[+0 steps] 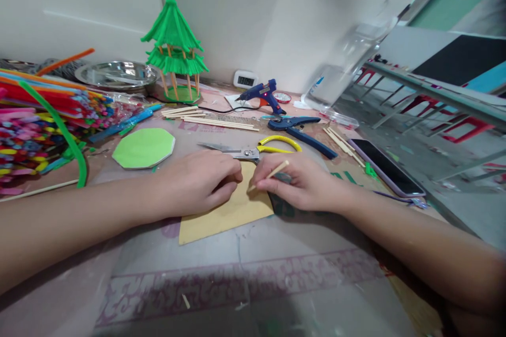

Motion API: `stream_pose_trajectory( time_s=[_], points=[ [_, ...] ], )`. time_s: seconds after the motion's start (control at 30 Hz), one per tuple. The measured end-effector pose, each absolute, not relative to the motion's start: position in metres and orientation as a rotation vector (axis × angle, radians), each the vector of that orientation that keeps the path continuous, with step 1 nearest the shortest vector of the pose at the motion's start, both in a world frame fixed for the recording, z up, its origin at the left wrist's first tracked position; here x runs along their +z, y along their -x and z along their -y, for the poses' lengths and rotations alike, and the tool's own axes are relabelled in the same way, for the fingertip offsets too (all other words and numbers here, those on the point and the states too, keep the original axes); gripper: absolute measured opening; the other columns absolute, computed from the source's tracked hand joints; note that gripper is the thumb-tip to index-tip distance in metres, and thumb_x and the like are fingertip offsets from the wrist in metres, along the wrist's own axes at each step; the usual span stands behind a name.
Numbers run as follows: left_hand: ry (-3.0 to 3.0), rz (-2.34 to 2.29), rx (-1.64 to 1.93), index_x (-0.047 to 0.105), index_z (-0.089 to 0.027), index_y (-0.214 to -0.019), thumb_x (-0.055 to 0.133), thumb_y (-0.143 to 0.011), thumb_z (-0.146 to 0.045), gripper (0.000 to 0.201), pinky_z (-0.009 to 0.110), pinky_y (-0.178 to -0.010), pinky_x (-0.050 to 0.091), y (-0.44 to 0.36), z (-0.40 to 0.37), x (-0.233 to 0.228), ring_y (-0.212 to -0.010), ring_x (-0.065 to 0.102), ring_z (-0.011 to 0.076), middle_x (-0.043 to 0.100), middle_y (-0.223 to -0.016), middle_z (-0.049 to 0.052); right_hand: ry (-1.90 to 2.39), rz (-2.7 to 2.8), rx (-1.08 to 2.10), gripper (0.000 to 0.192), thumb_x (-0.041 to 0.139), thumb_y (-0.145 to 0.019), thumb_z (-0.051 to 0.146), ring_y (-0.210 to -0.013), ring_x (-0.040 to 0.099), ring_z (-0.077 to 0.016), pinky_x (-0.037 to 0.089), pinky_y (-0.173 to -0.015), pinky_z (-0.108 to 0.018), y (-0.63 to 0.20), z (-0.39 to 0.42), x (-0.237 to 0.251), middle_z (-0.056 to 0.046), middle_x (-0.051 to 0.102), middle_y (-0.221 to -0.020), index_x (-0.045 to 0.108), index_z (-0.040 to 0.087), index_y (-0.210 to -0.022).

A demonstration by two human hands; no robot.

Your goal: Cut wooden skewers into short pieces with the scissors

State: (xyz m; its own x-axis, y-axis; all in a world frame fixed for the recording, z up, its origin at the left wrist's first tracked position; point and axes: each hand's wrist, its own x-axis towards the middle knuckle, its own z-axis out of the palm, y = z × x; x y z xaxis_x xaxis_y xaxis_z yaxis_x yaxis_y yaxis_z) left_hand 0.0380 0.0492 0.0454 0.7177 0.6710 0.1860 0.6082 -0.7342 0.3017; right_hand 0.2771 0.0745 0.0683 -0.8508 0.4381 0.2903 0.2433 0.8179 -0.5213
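Pale sliver-shaped scrap (185, 301) nearer than left hand (203, 179) (curled, contents unclear) | right hand (300, 181) pinching thin pale-wood stick (280, 168) | probably light, brittle; hold mid-length

Left hand (203, 179) near pinched right hand (303, 180)

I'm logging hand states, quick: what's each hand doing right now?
Left hand: curled over the tan sheet; whether it holds anything cannot be told.
Right hand: closed, holding a short wooden stick.
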Motion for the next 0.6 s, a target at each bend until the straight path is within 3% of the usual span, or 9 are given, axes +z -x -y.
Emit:
stream_pose_trajectory(
  time_s=[0.07, 0.2, 0.47, 0.6],
  points=[
    [-2.705, -1.009, 0.415, 0.065, -0.02, -0.098, 0.048, -0.095, -0.025, 0.018, 0.031, -0.071, 0.042, -0.038, -0.049, 0.045, -0.08, 0.061, 0.0187, 0.068, -0.09, 0.003, 0.465, 2.615, 0.773, 0.014, 0.059, -0.096, 0.022, -0.078, 0.067, -0.0161, 0.05, -0.071, -0.028, -0.278, -0.074, 0.07, -0.006, 0.074, -0.086, 0.068, 0.017, -0.088],
    [-2.731, -1.02, 0.421, 0.065, -0.02, -0.1, 0.048, -0.095, -0.024, 0.018, 0.032, -0.073, 0.042, -0.038, -0.049, 0.045, -0.081, 0.061, 0.0191, 0.068, -0.089, 0.002, 0.56, 2.6, 0.69, 0.015, 0.061, -0.094, 0.023, -0.075, 0.066, -0.016, 0.049, -0.071, -0.028, -0.279, -0.076, 0.075, -0.006, 0.074, -0.082, 0.07, 0.017, -0.084],
    [-2.723, -1.032, 0.41, 0.064, -0.02, -0.099, 0.049, -0.095, -0.025, 0.017, 0.033, -0.072, 0.042, -0.039, -0.05, 0.046, -0.08, 0.061, 0.0194, 0.068, -0.089, 0.003, 0.712, 2.541, 1.072, 0.014, 0.07, -0.088, 0.027, -0.077, 0.067, -0.0168, 0.052, -0.069, -0.029, -0.277, -0.07, 0.08, -0.006, 0.074, -0.083, 0.068, 0.015, -0.08],
    [-2.71, -1.027, 0.4, 0.065, -0.02, -0.098, 0.049, -0.094, -0.025, 0.017, 0.033, -0.071, 0.043, -0.039, -0.05, 0.047, -0.08, 0.061, 0.0194, 0.069, -0.089, 0.003, 0.694, 2.515, 1.197, 0.016, 0.066, -0.092, 0.028, -0.081, 0.069, -0.0164, 0.054, -0.071, -0.028, -0.281, -0.073, 0.083, -0.008, 0.075, -0.09, 0.072, 0.014, -0.091]
  ],
)
